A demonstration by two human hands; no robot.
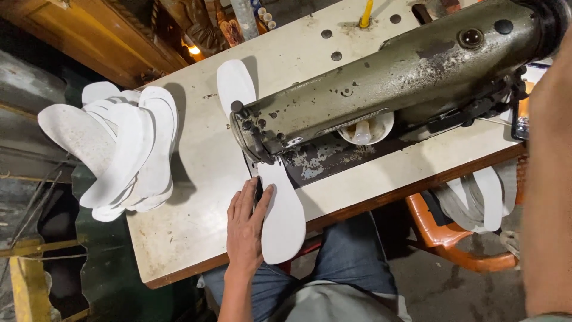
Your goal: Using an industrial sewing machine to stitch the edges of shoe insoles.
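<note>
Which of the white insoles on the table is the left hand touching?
The insole lying under the sewing machine's needle end, overhanging the table's near edge. The left hand rests flat along its side. The stacked insoles and the insole behind the machine lie untouched.

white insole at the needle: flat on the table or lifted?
Flat. The white insole lies on the table, one end under the sewing machine head, the other past the table's edge; left hand rests on it.

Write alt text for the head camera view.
A person's left hand presses a white insole flat under an old grey-green sewing machine. More white insoles are stacked on the table's left edge; the right arm crosses the frame's right side.
</note>
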